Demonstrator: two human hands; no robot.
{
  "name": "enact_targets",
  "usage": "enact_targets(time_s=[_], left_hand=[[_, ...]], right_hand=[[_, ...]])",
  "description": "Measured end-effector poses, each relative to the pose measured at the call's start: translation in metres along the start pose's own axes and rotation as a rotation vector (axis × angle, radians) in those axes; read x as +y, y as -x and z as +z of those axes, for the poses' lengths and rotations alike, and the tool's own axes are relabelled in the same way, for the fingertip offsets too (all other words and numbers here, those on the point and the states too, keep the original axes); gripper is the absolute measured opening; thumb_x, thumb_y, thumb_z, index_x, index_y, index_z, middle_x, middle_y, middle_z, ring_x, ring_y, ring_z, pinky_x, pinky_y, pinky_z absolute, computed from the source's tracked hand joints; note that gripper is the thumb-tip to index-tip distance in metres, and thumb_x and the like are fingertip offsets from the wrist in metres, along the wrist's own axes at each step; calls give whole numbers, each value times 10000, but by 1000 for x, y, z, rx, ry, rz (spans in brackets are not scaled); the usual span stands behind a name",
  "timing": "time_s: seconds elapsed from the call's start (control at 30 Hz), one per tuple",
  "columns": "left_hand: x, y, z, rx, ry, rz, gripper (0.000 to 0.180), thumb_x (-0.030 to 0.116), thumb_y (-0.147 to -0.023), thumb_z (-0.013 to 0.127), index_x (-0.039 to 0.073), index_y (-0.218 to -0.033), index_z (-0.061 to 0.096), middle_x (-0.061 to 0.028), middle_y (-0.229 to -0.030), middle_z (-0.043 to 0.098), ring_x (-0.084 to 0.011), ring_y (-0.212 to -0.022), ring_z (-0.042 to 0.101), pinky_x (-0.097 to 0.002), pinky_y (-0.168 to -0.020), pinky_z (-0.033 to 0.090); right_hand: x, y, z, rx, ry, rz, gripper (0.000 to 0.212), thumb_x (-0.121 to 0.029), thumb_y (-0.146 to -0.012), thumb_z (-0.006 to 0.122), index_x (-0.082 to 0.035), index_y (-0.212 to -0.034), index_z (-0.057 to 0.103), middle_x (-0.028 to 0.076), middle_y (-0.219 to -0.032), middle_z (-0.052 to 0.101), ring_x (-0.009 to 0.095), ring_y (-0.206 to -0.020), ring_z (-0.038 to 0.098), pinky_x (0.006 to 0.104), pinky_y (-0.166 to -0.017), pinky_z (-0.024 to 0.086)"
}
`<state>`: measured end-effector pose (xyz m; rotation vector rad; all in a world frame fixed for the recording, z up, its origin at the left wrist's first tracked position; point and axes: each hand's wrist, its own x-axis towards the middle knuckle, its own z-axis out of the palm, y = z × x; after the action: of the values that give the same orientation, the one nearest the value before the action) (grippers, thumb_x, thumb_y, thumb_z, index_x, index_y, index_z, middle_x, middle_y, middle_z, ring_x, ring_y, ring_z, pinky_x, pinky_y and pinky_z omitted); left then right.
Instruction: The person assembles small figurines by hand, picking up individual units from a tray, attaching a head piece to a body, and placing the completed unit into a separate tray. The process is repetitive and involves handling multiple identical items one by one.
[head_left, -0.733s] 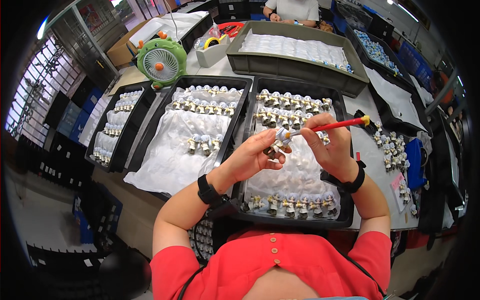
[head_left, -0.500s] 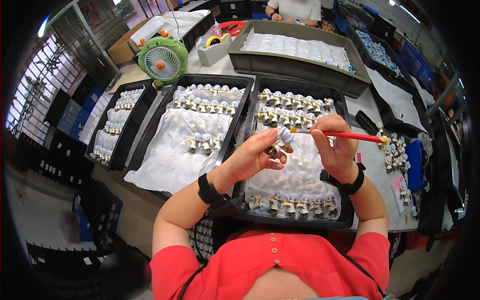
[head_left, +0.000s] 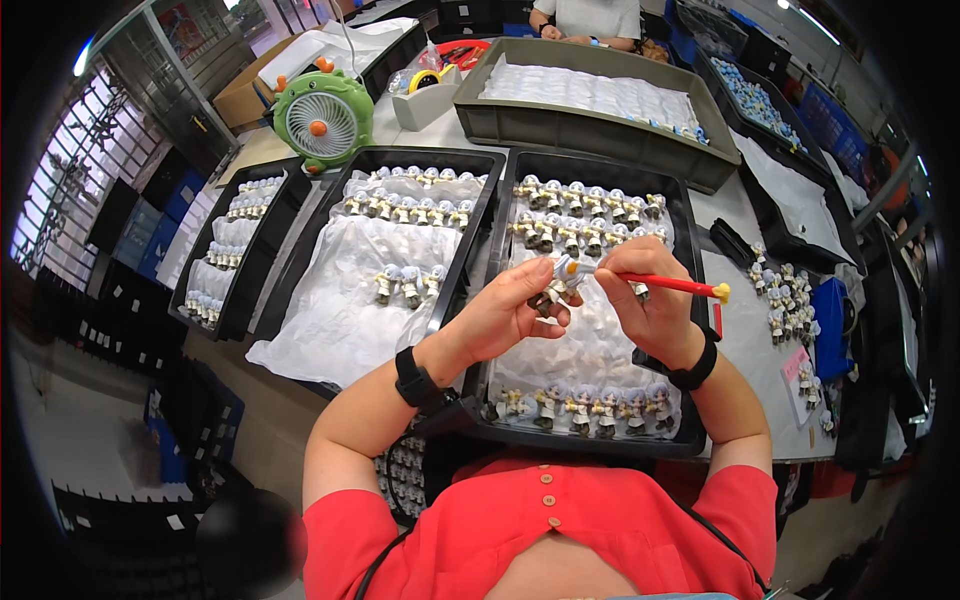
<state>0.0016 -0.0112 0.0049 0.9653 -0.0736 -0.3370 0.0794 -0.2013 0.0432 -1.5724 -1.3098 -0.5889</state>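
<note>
My left hand grips a small figurine with pale blue hair, a white outfit and dark legs. A red-handled paintbrush is pinched in my right hand, its tip against the figurine's head. Both hands are above a black tray lined with white sheeting. Rows of similar figurines lie at that tray's near end, and more rows lie at its far end. Part of the figurine is hidden by my left fingers.
To the left are another lined black tray and a narrower one, both with figurines. A green fan and a tape dispenser stand behind. An olive bin is at the back. Loose figurines lie at right; another person sits opposite.
My right hand has moved slightly left and down, and the brush handle has swung lower. The brush tip has shifted over the figurine's head. My left hand stays nearly still.
</note>
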Motion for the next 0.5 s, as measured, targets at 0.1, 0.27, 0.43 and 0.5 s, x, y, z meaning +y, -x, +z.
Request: enact_targets(time_s=[0.1,0.27,0.43,0.5], left_hand=[[0,0,3,-6,-7,-1,397,398,-998,370,66,-1193,471,-120,-1047,585,-160,-822,599,-307,-710,553],[0,1,-1,7,-6,-9,409,411,-994,375,67,-1195,471,-120,-1019,593,-160,-807,604,-294,-679,554],[1,2,2,-6,23,-14,421,418,-991,380,62,-1197,469,-125,-992,598,-159,-792,603,-289,-655,553],[0,2,0,-10,34,-18,432,422,-991,377,57,-1202,471,-126,-988,598,-157,-784,599,-287,-652,551]], right_hand=[[2,6,0,67,-24,40,147,-29,-777,700,-64,-830,567,59,-759,609,231,-670,567,326,-613,433],[-1,1,-2,14,14,-1,152,-17,-772,699,-62,-833,567,59,-756,608,227,-674,569,325,-616,434],[-4,5,-4,83,-140,25,139,-9,-781,685,-56,-837,568,70,-765,610,237,-678,569,329,-633,431],[-2,3,-5,36,-32,14,142,8,-778,680,-55,-841,570,66,-764,608,229,-682,570,325,-633,431]])
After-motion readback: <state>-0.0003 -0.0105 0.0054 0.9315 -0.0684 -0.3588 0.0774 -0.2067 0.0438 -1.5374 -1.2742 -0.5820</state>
